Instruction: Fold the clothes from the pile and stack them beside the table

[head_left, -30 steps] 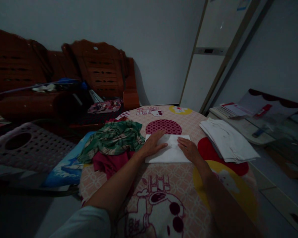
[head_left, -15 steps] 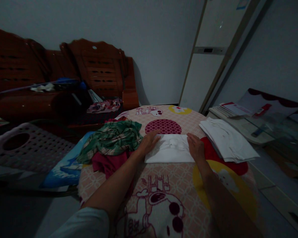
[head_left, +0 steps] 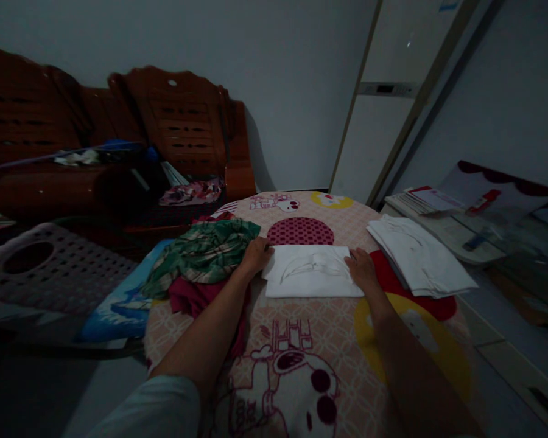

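A white folded garment (head_left: 314,277) lies as a flat rectangle in the middle of the round table, with soft creases across its top. My left hand (head_left: 258,255) has its fingers closed on the far left corner of the cloth. On the opposite side, my right hand (head_left: 361,269) grips the right edge, thumb and fingers curled in at the fabric. To the right rests another stack of folded white cloth (head_left: 418,255). A crumpled green plaid cloth (head_left: 210,252) lies left of my left hand, over a dark pink cloth (head_left: 198,298).
A patterned tablecloth (head_left: 301,328) covers the table. Behind on the left stands a wooden bench (head_left: 173,121) with clothes on it. A perforated plastic chair (head_left: 68,267) and a blue printed bag (head_left: 119,304) are at the left. Papers (head_left: 433,201) lie on a side cabinet at right.
My left hand has moved left from the top of the garment to its far left corner and closed there. My right hand's fingers have curled onto the right edge. The garment's creases have shifted.
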A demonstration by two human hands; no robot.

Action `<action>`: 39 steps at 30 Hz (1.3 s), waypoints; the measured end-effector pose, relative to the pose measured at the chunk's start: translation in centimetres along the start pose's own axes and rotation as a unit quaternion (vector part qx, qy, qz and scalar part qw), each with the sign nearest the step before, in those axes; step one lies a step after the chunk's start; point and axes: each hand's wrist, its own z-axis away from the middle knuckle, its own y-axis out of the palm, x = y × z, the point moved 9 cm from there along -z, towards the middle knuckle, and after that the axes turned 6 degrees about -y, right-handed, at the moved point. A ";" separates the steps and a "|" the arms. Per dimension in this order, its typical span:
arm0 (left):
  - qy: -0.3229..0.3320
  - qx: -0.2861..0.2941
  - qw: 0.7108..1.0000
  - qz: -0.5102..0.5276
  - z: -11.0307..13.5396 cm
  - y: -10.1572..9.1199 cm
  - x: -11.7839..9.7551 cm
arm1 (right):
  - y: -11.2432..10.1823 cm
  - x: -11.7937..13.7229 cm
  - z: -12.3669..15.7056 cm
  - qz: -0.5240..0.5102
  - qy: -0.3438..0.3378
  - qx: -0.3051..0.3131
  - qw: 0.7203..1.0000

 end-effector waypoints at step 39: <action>-0.042 0.035 0.960 0.275 -0.9 1.3 1.2 | -0.4 0.2 -1.8 -0.059 0.127 0.090 0.986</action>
